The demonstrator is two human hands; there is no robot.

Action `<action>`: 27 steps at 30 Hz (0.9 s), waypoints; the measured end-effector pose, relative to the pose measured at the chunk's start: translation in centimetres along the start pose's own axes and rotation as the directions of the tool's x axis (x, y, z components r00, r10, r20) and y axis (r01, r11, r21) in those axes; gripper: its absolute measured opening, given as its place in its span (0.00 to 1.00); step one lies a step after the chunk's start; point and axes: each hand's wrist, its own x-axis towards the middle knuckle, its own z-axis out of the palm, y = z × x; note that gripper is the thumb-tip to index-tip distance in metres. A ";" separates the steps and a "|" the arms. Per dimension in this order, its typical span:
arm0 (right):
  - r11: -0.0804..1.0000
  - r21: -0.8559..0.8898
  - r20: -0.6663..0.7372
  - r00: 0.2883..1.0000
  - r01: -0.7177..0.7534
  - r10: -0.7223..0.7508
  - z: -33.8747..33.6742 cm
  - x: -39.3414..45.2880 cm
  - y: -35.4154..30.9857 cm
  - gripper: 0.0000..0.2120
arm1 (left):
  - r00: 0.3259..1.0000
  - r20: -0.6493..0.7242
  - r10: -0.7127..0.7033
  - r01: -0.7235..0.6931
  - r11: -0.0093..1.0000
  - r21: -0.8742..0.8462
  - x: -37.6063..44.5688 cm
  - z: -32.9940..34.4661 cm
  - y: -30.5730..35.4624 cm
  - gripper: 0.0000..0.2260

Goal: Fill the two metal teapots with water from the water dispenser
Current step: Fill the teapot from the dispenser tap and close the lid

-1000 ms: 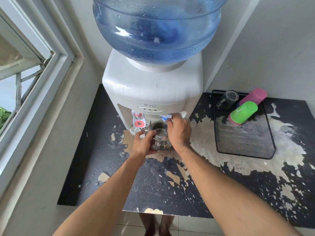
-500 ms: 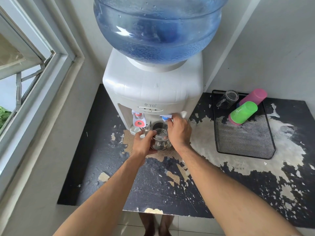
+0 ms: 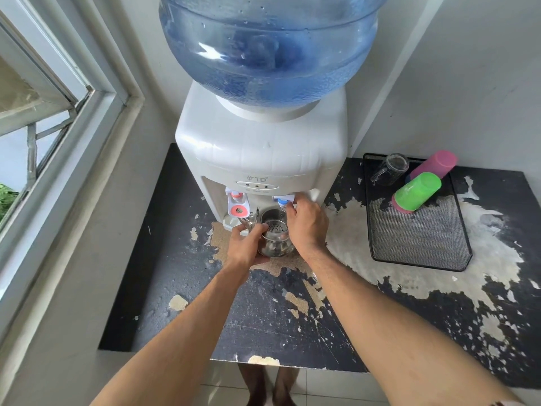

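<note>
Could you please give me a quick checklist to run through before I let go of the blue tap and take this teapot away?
1. Teapot opening under the blue tap: ok.
2. Left hand grips the teapot body: ok.
3. Right hand on the tap lever: ok.
4. Water level in the teapot: cannot tell, the strainer hides it.
5. Red tap untouched: ok.
6. Second teapot ready nearby: cannot tell, none in view.
</note>
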 end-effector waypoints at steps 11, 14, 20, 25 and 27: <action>0.992 0.103 0.173 0.980 0.076 -0.093 -1.9 -1.6 2.9 0.09 | 0.993 0.114 -0.002 0.008 0.999 -0.052 -1.0 0.3 -2.2 0.30; 0.988 0.136 0.189 0.977 0.078 -0.103 -2.6 -2.2 3.4 0.12 | 0.992 0.129 -0.004 0.012 0.998 -0.067 -1.6 0.4 -3.0 0.24; 0.992 0.127 0.168 0.985 0.022 -0.044 -3.7 -3.6 5.1 0.08 | 0.993 0.116 -0.026 0.029 0.999 -0.028 -3.3 0.1 -4.4 0.20; 0.989 0.114 0.232 0.971 -0.093 0.064 -4.5 -5.1 7.6 0.05 | 0.998 0.050 -0.034 0.035 0.999 -0.019 -4.4 -0.4 -6.0 0.17; 0.988 0.084 0.279 0.955 -0.128 0.100 -4.8 -5.9 8.9 0.04 | 0.999 0.034 -0.023 0.024 1.000 -0.005 -4.6 -0.4 -6.5 0.16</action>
